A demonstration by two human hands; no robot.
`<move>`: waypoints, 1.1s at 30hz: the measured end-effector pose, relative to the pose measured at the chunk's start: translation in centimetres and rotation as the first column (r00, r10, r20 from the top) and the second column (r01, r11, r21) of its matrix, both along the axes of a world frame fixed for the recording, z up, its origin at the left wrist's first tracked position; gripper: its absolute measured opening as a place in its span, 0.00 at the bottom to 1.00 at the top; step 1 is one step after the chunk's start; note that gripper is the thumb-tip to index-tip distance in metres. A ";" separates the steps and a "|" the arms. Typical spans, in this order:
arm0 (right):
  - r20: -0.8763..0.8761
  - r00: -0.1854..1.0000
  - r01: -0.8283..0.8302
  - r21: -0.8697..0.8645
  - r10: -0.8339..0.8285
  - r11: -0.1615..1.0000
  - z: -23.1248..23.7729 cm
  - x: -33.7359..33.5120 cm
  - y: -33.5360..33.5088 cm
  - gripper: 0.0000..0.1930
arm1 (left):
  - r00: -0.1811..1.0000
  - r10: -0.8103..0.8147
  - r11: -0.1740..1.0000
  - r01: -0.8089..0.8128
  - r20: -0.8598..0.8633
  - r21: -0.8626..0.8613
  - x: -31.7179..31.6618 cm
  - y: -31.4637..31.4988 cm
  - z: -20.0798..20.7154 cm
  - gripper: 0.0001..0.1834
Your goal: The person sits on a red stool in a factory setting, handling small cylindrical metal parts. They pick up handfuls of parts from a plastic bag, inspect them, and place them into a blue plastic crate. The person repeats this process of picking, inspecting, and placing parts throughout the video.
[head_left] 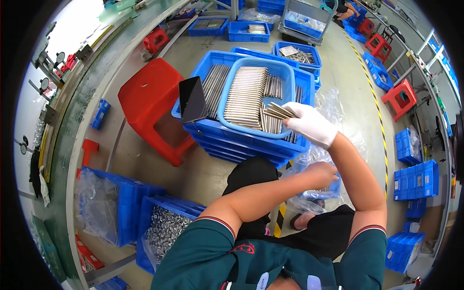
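Observation:
My right hand point(311, 124), in a white glove, grips a small bunch of slim metal rods point(279, 111) over the right side of a light blue basket point(221, 104). Inside the basket lie neat rows of similar rods point(245, 94). This basket rests in a larger blue crate point(203, 62), on top of a stack of crates, with more long rods point(216, 84) beside it. My bare left hand point(321, 175) is closed, lower down, above a plastic-lined blue crate point(333, 189); whatever its fingers hold is hidden. A black flat panel point(192, 99) stands at the left corner of the stack.
A red stool point(150, 104) stands left of the stack. Lower left, a blue crate holds many small metal parts point(166, 231). Behind are more crates and a trolley point(302, 21). Clear plastic bags point(333, 108) lie to the right. A person point(344, 9) sits far back.

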State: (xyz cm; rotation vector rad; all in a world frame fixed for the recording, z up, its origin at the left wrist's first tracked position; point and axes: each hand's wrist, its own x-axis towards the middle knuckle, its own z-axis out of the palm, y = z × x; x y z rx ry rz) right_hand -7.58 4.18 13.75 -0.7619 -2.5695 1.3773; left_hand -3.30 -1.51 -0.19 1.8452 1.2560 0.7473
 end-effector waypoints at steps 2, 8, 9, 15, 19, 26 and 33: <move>0.029 0.998 -0.059 0.091 0.056 0.994 -1.7 -2.8 0.6 0.13 | 0.998 0.024 1.000 -0.024 0.056 0.003 -0.1 -0.1 -0.1 0.16; 0.087 0.990 -0.133 0.360 0.109 0.924 -4.4 -8.9 0.2 0.15 | 0.981 0.093 0.994 -0.100 0.170 0.034 -1.4 -0.6 -0.4 0.14; 0.117 0.987 -0.146 0.376 0.110 0.915 -4.6 -9.6 0.1 0.15 | 0.982 0.082 0.994 -0.094 0.171 0.061 -1.4 -0.4 -0.8 0.15; 0.042 0.980 -0.179 0.594 0.192 0.784 -5.6 -11.1 -0.7 0.08 | 0.977 0.028 0.989 -0.058 0.213 0.135 -1.9 -0.7 -0.1 0.18; 0.113 0.975 -0.215 0.695 0.191 0.686 -5.4 -11.7 -1.4 0.09 | 0.949 0.065 0.984 -0.112 0.310 0.138 -2.0 -0.8 -0.7 0.20; 0.083 0.971 -0.213 0.725 0.225 0.654 -5.0 -11.8 -1.0 0.14 | 0.982 -0.004 0.998 -0.008 0.189 0.062 -3.3 -1.2 1.2 0.21; -0.013 0.975 -0.148 0.705 0.222 0.693 -5.9 -12.0 -0.4 0.11 | 0.962 -0.010 0.965 0.081 0.273 -0.248 -5.5 -1.9 5.0 0.19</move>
